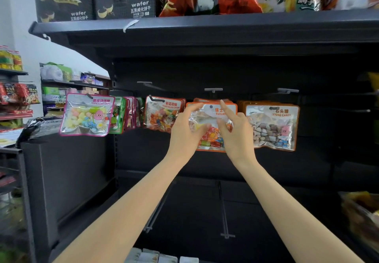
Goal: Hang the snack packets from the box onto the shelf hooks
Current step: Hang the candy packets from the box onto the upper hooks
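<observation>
Two bare forearms reach up from the bottom edge to the sugar candy packet (211,133), which sits at the front of an orange stack on the middle hook (213,90) of the black shelf. The left hand (187,128) grips the packet's left side, thumb across its clear front, fingers (194,106) curled at its top edge. The right hand (235,131) pinches its right part, index finger raised to the header.

To seat it well, the hanging hole should probably be lined up with the hook's tip, then slid straight back with the packet kept level.

Left of the fingers hangs the colour beans candy packet (164,115); right of them, the stone candy packet (272,127).

The hole and hook tip are hidden behind the fingers, so whether the packet is already threaded cannot be told. No box is identifiable; pale shapes at the bottom edge are cut off.
</observation>
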Demonstrator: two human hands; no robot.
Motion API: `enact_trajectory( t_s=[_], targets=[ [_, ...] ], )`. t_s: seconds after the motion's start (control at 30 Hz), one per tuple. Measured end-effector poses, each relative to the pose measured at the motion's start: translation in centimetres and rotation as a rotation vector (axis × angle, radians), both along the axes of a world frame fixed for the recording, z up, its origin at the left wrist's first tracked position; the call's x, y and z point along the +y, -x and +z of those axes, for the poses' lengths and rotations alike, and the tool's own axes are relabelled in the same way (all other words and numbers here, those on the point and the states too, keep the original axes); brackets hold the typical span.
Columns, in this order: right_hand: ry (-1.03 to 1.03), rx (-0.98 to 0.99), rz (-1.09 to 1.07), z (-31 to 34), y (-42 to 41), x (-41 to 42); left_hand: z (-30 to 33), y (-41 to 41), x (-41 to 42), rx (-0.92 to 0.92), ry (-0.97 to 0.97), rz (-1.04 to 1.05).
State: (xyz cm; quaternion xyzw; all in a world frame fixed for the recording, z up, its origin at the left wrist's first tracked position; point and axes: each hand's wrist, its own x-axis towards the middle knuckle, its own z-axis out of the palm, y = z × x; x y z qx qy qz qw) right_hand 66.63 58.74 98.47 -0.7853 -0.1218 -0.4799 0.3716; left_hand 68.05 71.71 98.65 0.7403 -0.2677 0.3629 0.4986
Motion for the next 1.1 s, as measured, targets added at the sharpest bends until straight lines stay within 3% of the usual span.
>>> enact_trajectory(
  t_s=[0.17, 0.33, 0.5, 0.63, 0.83, 1.1],
  targets=[
    [0.11, -0.039, -0.168, -0.6, -1.2, 0.1, 0.1, -1.0, -0.3, -0.003, -0.111, 0.172],
    [0.259, -0.238, -0.341, -0.9, -1.8, 0.2, -0.4, -1.2, -0.9, -0.11, -0.154, 0.336],
    [0.237, -0.318, -0.223, -1.1, -0.7, 1.9, -0.7, -0.6, 1.3, -0.219, -0.183, 0.404],
    [0.109, -0.145, 0.09, -1.8, 0.1, 5.3, -1.4, 0.6, 5.8, -0.224, -0.234, 0.427],
    [0.211, 0.175, 0.382, -5.6, 0.2, 15.5, -6.1, 3.7, 16.7, 0.063, -0.216, 0.542],
    [0.34, 0.54, 0.719, -15.8, 2.7, 36.7, -17.7, 9.7, 38.1, 0.579, -0.102, 0.709]
  ],
)
